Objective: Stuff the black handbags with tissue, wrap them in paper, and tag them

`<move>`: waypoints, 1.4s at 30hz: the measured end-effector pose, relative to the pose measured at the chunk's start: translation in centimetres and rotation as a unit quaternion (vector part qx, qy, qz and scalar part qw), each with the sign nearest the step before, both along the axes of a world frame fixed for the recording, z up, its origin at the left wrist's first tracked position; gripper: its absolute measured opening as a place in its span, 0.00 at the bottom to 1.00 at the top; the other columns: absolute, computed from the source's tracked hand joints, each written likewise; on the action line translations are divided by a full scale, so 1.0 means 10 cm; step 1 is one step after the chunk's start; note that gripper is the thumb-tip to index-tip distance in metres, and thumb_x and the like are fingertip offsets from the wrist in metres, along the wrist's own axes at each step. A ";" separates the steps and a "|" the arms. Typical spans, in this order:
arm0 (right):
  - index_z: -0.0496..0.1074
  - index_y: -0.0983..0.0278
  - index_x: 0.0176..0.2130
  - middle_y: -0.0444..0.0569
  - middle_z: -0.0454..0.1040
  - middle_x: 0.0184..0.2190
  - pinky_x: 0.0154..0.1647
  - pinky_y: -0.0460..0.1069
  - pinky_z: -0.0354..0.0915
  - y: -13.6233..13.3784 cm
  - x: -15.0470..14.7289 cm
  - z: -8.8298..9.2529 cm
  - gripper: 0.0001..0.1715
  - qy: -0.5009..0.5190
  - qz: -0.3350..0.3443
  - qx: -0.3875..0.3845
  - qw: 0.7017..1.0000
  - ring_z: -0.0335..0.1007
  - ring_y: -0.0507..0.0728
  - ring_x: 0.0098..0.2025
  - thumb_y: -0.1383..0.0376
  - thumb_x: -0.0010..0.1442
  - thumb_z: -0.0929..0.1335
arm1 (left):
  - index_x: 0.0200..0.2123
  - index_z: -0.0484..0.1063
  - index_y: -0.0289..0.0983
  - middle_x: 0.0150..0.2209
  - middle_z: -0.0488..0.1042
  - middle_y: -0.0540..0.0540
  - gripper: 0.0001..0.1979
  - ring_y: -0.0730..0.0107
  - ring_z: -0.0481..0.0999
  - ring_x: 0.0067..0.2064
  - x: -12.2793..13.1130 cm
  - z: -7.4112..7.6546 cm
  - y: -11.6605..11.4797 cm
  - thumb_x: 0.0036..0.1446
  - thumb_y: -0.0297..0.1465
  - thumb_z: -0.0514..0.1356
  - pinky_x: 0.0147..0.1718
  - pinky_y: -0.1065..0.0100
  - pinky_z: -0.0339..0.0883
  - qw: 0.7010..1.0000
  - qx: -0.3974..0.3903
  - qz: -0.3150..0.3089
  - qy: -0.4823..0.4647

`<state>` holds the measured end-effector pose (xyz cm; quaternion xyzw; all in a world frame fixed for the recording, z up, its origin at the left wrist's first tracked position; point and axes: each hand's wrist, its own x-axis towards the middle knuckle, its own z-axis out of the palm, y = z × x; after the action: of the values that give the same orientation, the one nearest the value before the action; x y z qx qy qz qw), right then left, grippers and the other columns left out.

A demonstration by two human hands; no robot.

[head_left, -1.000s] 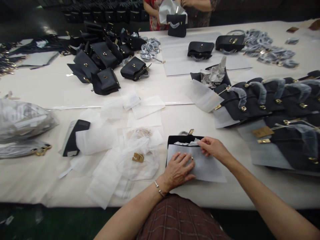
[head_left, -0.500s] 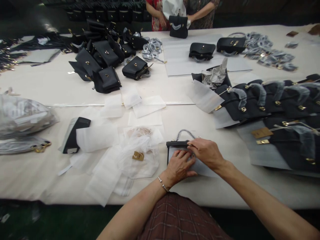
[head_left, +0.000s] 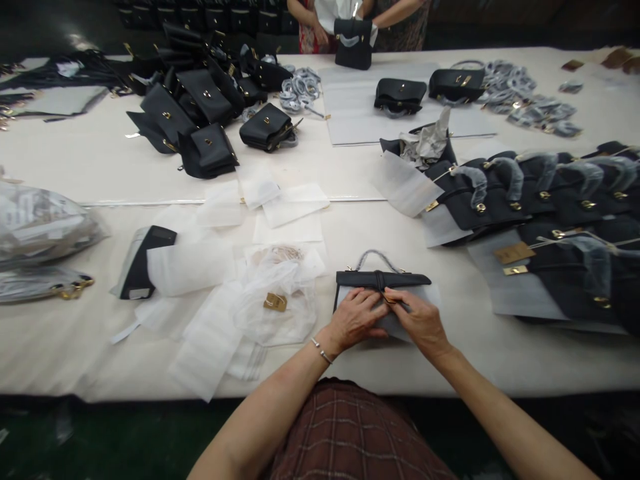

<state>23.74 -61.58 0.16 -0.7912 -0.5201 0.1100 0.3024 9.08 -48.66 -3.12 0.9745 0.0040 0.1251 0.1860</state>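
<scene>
A black handbag (head_left: 350, 278) lies in front of me, its wrapped top handle (head_left: 371, 253) pointing away. A pale translucent sheet (head_left: 400, 329) covers part of its front. My left hand (head_left: 359, 317) rests with fingers spread over the front, below the top edge. My right hand (head_left: 419, 321) pinches a small gold-coloured end piece (head_left: 391, 300) at the middle of the bag, by the closure strap. The fingertips of both hands nearly meet there. How the piece joins the bag is hidden by my fingers.
Black handbags with tags (head_left: 505, 193) stand in rows at the right. Translucent sheets (head_left: 205, 340) and a plastic bag with a brown tag (head_left: 275, 302) lie left. Unfinished black bags (head_left: 210, 150) are piled beyond. Across the table, a co-worker's hands hold a black bag (head_left: 353, 47).
My right hand has turned and moved slightly down at the bag's middle, exposing the top edge and the gold-coloured piece. My left hand stays on the front. The whole view has shifted slightly.
</scene>
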 end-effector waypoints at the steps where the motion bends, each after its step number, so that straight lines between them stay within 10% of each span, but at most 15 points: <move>1: 0.76 0.62 0.43 0.50 0.79 0.46 0.53 0.54 0.70 -0.02 0.01 0.01 0.14 -0.007 0.018 0.005 1.000 0.76 0.58 0.49 0.65 0.67 0.61 | 0.54 0.66 0.37 0.54 0.69 0.40 0.30 0.57 0.67 0.57 0.00 -0.02 0.00 0.59 0.54 0.56 0.59 0.57 0.57 1.000 -0.001 -0.002 -0.008; 15: 0.72 0.65 0.54 0.55 0.75 0.54 0.55 0.54 0.71 -0.20 0.11 -0.10 0.19 -0.126 0.155 0.015 0.980 0.73 0.59 0.54 0.70 0.69 0.60 | 0.49 0.68 0.33 0.50 0.72 0.37 0.30 0.56 0.73 0.53 0.00 -0.13 -0.04 0.57 0.53 0.59 0.60 0.56 0.61 0.998 0.026 0.013 -0.051; 23: 0.77 0.60 0.35 0.48 0.79 0.42 0.47 0.53 0.73 -0.09 0.16 -0.02 0.12 0.018 0.071 -0.077 0.994 0.77 0.58 0.44 0.62 0.65 0.65 | 0.50 0.68 0.33 0.49 0.72 0.38 0.30 0.56 0.72 0.54 -0.01 -0.11 -0.05 0.57 0.53 0.59 0.61 0.56 0.59 0.998 0.036 0.014 -0.054; 42: 0.70 0.60 0.32 0.43 0.77 0.31 0.36 0.49 0.65 0.20 0.30 0.09 0.03 0.132 0.054 -0.236 0.961 0.74 0.56 0.35 0.63 0.53 0.66 | 0.56 0.66 0.33 0.57 0.69 0.39 0.29 0.57 0.66 0.60 -0.05 -0.03 -0.10 0.61 0.47 0.61 0.65 0.51 0.51 0.998 0.049 -0.019 -0.014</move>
<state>26.71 -59.61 1.03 -0.7890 -0.4771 0.3492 0.1670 8.57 -49.62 -3.47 0.9806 -0.0237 0.1351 0.1401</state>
